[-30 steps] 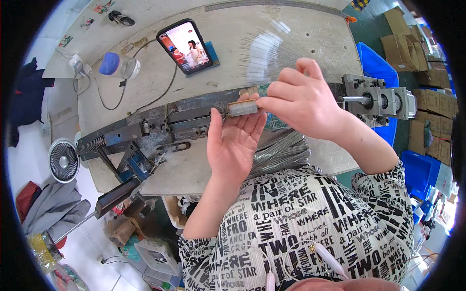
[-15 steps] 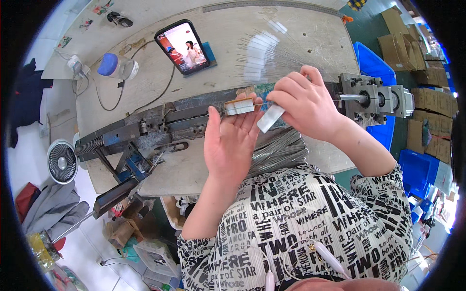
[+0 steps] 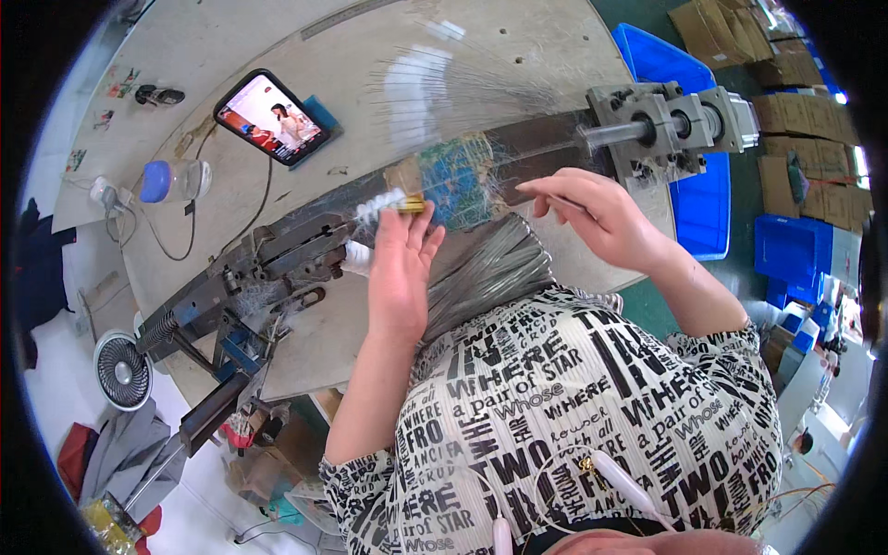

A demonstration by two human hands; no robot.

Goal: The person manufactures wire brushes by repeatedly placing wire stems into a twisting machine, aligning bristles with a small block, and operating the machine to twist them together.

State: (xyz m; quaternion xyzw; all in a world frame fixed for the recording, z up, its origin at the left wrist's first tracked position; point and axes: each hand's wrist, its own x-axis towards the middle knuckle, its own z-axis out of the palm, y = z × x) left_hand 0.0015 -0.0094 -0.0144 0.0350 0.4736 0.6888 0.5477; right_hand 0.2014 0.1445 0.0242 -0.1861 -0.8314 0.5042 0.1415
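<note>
My left hand (image 3: 400, 277) is raised over the metal rail of the bench machine (image 3: 324, 217). Its thumb and fingertips are on a small yellow-edged block (image 3: 412, 204), and a blurred white part (image 3: 377, 204) juts out to its left. Just below the rail, beside my left wrist, is a white piece (image 3: 358, 258). My right hand (image 3: 601, 220) is apart on the right, fingers curled together; something thin and dark seems to lie along them, too fine to make out. Between my hands and my body lies a thick bundle of grey metal wires (image 3: 495, 273).
Thin wires with white strips (image 3: 416, 92) fan out on the table. A lit phone (image 3: 273, 118) leans on a stand, with a blue-lidded jar (image 3: 176, 180) to its left. A clamp assembly with a shaft (image 3: 647, 129) stands right, before a blue bin (image 3: 698, 208).
My right hand has drawn back from the left, and the white strip is gone from its fingers. My left hand has moved left with the block. The whole view has turned and shifted.
</note>
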